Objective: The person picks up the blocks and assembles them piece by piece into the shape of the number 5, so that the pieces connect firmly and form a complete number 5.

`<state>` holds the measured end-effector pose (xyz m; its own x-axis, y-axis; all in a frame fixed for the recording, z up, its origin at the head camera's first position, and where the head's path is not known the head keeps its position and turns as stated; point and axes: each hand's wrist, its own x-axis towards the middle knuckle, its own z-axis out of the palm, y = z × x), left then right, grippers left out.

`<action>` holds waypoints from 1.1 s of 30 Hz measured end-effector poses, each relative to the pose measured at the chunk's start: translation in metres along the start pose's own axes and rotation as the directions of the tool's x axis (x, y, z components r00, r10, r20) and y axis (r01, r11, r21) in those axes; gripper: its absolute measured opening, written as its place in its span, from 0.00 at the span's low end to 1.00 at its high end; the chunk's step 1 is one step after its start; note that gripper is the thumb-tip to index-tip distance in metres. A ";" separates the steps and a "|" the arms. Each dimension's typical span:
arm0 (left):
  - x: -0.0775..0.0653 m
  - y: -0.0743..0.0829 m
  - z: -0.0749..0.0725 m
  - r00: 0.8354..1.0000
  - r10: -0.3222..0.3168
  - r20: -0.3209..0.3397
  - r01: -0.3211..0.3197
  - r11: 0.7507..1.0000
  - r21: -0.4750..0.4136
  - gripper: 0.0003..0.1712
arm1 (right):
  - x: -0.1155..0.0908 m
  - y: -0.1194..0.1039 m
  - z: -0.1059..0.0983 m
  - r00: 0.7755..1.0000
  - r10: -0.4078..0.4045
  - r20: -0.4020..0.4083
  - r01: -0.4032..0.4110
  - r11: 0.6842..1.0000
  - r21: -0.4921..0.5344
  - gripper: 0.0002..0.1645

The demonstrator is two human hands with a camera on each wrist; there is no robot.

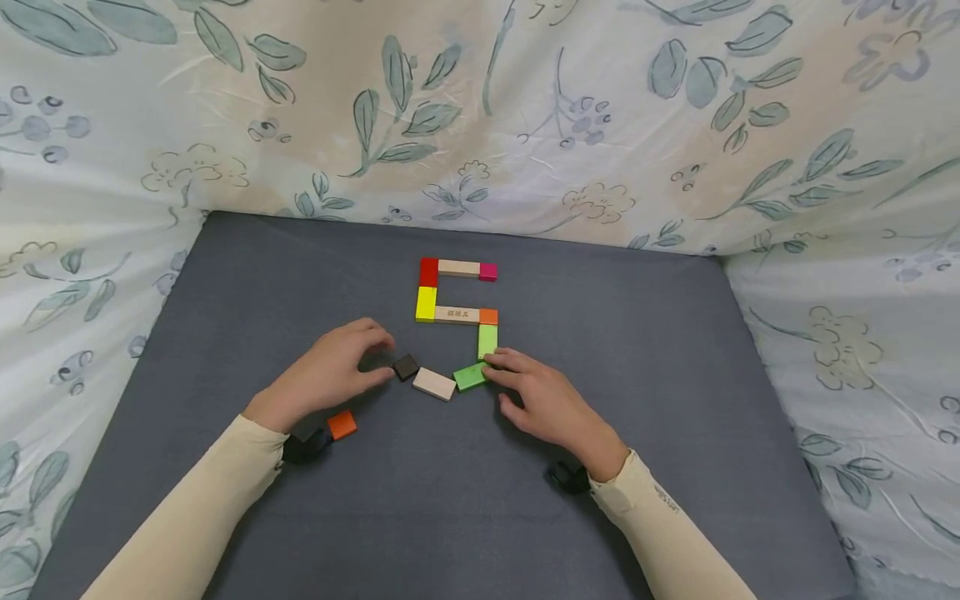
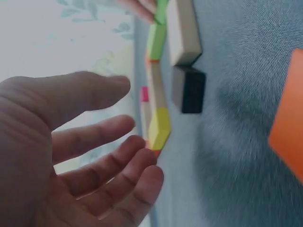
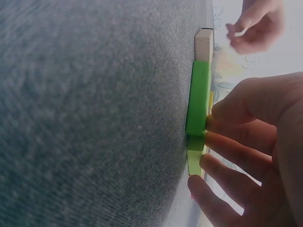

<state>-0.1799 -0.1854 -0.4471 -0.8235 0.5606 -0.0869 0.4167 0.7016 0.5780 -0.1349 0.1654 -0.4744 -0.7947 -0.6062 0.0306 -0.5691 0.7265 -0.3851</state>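
My left hand hovers beside a small black block, thumb and fingers apart with nothing between them; the left wrist view shows the gap. A plain wooden block lies slanted beside the black one. Over the right end of a green block are the fingertips of my right hand, its fingers loosely spread. Whether they touch it I cannot tell. Just above lies a light green block, partly behind those fingers. A loose orange block sits near my left wrist.
Farther back, the row continues with a small orange block, a printed wooden block, a yellow block, a red block, a wooden block and a magenta block. Patterned cloth borders the grey table.
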 end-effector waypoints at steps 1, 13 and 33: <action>-0.005 0.000 -0.003 1.000 0.003 0.003 -0.003 1.000 -0.001 0.18 | 0.000 0.000 0.000 1.000 0.001 0.002 -0.001 1.000 0.001 0.27; -0.054 -0.003 -0.003 0.995 0.023 0.101 -0.026 0.999 0.029 0.18 | 0.000 0.001 0.000 1.000 0.007 0.007 -0.007 1.000 0.008 0.27; -0.057 -0.015 0.003 0.976 0.028 0.215 -0.034 0.999 0.020 0.19 | -0.002 0.000 0.000 1.000 -0.006 0.025 0.006 1.000 -0.020 0.27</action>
<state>-0.1379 -0.2266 -0.4533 -0.7092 0.6619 -0.2429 0.4519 0.6912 0.5639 -0.1334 0.1664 -0.4744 -0.7860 -0.6182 0.0097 -0.5779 0.7290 -0.3669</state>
